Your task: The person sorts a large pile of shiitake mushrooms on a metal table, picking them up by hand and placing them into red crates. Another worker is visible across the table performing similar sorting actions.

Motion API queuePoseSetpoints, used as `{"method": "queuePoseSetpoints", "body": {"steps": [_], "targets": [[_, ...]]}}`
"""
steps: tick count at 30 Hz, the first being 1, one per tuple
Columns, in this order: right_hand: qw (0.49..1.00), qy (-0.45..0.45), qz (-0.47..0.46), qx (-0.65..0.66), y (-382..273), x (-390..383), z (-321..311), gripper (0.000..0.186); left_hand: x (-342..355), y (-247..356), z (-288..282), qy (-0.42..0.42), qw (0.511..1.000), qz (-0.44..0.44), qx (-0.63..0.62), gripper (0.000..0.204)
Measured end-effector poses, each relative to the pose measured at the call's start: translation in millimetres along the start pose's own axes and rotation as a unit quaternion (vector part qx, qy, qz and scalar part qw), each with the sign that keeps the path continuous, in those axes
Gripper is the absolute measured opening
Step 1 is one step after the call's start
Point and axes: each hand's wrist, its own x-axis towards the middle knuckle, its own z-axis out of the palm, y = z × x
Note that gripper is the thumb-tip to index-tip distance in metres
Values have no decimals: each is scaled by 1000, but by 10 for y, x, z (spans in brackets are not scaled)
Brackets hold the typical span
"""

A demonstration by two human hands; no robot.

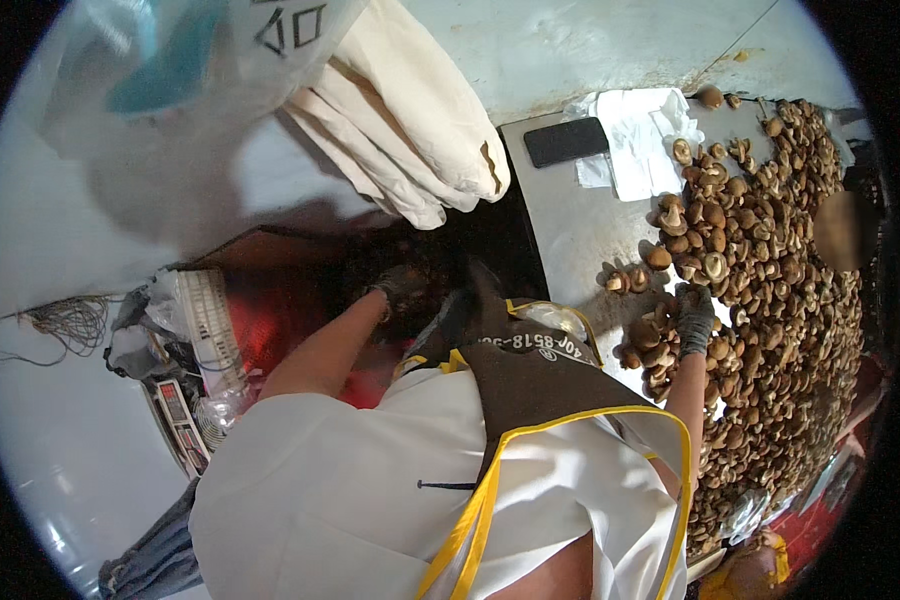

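Note:
My right hand (695, 318), in a grey knitted glove, is among the brown mushrooms (760, 360) at the near edge of the pale table (560, 215). Its fingers are curled inward, and what they hold, if anything, is hidden. A cluster of larger mushrooms (647, 333) lies just left of that hand. My left hand (402, 287), also in a dark glove, reaches down into the shadowed space left of the table. Darkness there hides its fingers and whatever it touches. A brown apron with yellow trim (530, 400) hangs across my front.
Beyond the mushrooms lie a black phone (566, 142) and white plastic bags (638, 140). Cream cloth (400, 110) hangs over the dark space. A scale (182, 425) and a white plastic crate (210, 320) stand at left. Another person (842, 230) is at the table's far right side.

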Motion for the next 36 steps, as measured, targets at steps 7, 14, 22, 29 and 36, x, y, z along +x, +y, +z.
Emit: {"method": "queuePoseSetpoints", "body": {"steps": [7,14,22,29,36], "targets": [[898,76,176,395,-3,-530,-179,23,-341,-850,-133,7,997,-64,-31,18],[603,178,343,698,317,-1113,-290,20,-588,101,-319,-80,923,-12,-375,20],[848,78,73,518,605,-1580,-137,21,-711,1758,6,-187,842,47,-505,21],[712,121,87,687,916,-2001,3,20,-93,1357,-113,-274,944,141,-120,28],[453,89,261,848,668,-2272,-179,28,-60,442,-233,1,934,50,354,26]]}}
